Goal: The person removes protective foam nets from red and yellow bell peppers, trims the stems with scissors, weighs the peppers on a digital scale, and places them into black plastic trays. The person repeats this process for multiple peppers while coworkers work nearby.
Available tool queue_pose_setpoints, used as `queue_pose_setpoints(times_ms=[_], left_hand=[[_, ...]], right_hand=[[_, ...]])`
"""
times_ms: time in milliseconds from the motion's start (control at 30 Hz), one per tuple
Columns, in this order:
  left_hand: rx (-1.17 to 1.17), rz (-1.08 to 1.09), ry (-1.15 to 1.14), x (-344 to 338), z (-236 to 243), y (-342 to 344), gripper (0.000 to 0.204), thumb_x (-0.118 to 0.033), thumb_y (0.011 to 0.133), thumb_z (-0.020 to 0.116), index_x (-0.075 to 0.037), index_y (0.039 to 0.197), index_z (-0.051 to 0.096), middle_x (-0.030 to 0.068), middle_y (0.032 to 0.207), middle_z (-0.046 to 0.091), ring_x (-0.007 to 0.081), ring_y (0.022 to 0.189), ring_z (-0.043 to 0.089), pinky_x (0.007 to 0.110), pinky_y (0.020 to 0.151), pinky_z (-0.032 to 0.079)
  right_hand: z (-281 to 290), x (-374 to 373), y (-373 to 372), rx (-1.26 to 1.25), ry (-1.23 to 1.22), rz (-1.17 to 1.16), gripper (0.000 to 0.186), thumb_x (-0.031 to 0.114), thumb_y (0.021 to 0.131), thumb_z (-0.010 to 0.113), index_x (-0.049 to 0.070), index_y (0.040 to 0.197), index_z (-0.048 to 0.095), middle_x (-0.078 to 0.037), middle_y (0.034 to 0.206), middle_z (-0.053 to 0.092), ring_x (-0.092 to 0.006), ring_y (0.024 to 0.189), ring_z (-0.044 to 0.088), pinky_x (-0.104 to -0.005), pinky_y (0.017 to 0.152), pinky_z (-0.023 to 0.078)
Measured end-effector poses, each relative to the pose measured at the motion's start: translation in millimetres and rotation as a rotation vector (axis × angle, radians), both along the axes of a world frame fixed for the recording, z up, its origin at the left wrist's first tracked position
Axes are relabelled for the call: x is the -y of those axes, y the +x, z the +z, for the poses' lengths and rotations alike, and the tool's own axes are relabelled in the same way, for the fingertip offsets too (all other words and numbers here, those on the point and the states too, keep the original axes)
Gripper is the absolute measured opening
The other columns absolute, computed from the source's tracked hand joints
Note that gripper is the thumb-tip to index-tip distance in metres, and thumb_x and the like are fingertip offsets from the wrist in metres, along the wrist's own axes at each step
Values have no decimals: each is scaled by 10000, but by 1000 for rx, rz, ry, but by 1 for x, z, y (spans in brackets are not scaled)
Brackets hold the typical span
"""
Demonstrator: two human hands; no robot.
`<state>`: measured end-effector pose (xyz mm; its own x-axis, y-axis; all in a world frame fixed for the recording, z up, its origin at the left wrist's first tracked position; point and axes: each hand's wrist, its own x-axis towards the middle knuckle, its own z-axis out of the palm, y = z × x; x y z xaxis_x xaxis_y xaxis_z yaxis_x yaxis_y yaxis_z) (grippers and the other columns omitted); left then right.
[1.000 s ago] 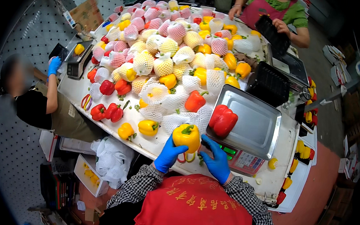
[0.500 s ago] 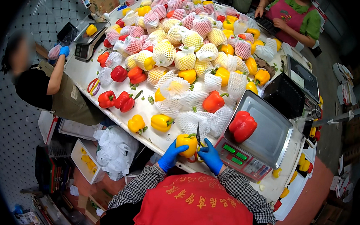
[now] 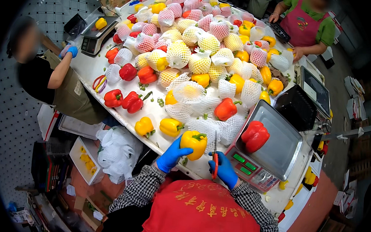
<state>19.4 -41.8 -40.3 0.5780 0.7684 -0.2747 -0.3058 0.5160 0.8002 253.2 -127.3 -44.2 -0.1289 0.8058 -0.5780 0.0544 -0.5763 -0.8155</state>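
My blue-gloved left hand (image 3: 171,156): gripping one green-stemmed yellow bell pepper (image 3: 193,146), at the near edge of the white desk (image 3: 151,113). My blue-gloved right hand (image 3: 225,169): closed round red-handled metal scissors (image 3: 215,163), just right of that pepper. Right: glossy red bell pepper (image 3: 255,137) on silver-trayed scale (image 3: 280,146).

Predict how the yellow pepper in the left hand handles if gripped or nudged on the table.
The yellow pepper is probably firm: its visible skin looks taut. That glossy surface may be slippery. Its rounded, lobed sides suggest it would roll unevenly if nudged on the table.
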Motion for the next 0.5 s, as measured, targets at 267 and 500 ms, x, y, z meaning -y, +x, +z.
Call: queue_pose_setpoints(times_ms=[267, 500], left_hand=[[-450, 15, 356, -20, 12, -11, 914, -242, 766, 868, -38, 1499, 361, 150, 1405, 526, 241, 1306, 519, 379, 1097, 428], [-737, 20, 675, -15, 8, -5, 1014, -305, 695, 900, -62, 1513, 353, 199, 1429, 495, 346, 1289, 541, 412, 1086, 443]], right_hand=[[10, 14, 2, 355, 536, 246, 613, 300, 843, 813, 17, 1300, 519, -168, 1123, 625, -286, 995, 654, -383, 839, 543], [22, 7, -2, 409, 472, 229, 565, 333, 841, 807, 34, 1253, 562, -177, 1085, 646, -324, 956, 664, -398, 829, 543]])
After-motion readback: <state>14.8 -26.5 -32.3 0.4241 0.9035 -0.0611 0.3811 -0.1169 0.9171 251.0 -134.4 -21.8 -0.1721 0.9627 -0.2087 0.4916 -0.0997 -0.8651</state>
